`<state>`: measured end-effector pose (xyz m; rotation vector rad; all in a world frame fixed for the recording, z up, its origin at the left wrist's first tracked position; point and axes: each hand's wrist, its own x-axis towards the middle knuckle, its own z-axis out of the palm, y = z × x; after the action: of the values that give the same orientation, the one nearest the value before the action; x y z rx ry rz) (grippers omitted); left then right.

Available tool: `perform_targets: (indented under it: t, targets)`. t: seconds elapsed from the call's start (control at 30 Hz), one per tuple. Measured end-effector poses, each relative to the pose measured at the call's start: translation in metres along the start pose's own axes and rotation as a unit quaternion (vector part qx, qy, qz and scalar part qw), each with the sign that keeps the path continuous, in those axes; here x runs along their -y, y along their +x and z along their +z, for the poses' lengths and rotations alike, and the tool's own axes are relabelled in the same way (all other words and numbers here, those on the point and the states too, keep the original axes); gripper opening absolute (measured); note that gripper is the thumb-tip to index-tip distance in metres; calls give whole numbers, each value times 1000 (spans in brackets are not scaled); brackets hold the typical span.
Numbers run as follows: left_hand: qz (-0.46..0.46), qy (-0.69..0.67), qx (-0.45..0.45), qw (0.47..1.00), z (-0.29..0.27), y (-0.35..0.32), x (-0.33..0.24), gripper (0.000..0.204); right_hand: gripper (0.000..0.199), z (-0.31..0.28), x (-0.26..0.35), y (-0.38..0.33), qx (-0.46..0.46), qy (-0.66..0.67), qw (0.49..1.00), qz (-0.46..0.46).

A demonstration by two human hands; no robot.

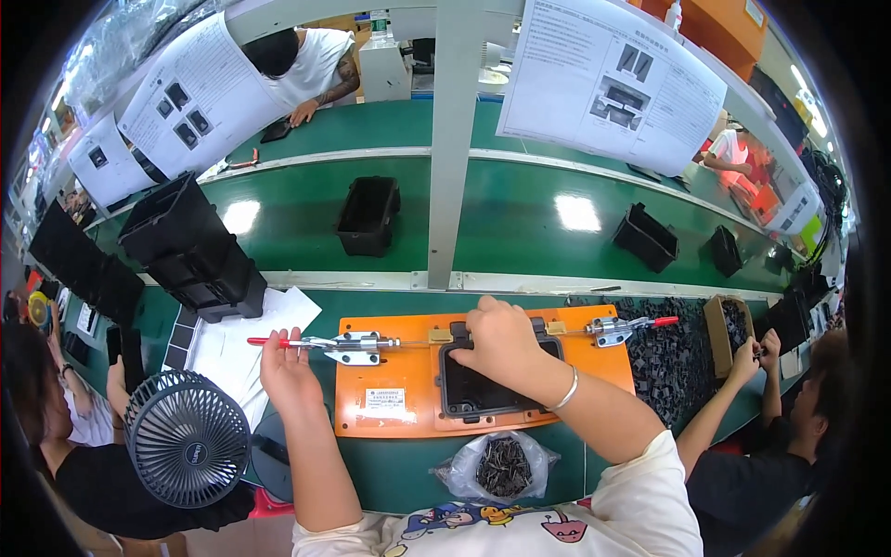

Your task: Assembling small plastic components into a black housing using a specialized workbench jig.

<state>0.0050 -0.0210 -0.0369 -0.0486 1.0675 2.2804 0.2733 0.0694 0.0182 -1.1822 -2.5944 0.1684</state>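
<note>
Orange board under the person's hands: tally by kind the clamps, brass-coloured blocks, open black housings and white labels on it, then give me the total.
Toggle clamps with red-tipped handles: 2
Brass-coloured blocks: 2
Open black housing: 1
White label: 1
Total: 6

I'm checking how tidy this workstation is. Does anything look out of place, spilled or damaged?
Yes: many small black parts lie loose on the green bench, right of the orange fixture and outside the cardboard box. They look spilled, though they may be spread there deliberately. I see no clear damage.
</note>
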Motion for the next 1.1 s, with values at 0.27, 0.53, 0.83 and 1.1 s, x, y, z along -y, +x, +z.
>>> perform_targets:
  t: [0.27, 0.53, 0.83, 1.1]
  targets:
    - [216, 137, 87, 963, 42, -20, -9, 35, 31, 6, -1, -1, -32, 29, 999, -9]
    - [192, 172, 100, 961, 44, -1, -24, 19, 31, 8, -4, -2, -44, 57, 997, -3]
    - [275, 201, 220, 914, 67, -17, -24, 14, 31, 11, -4, -4, -56, 71, 996, 13]
    - [384, 435, 341, 740, 84, -57, 17, 21, 30, 13, -2, -5, -74, 65, 995, -3]
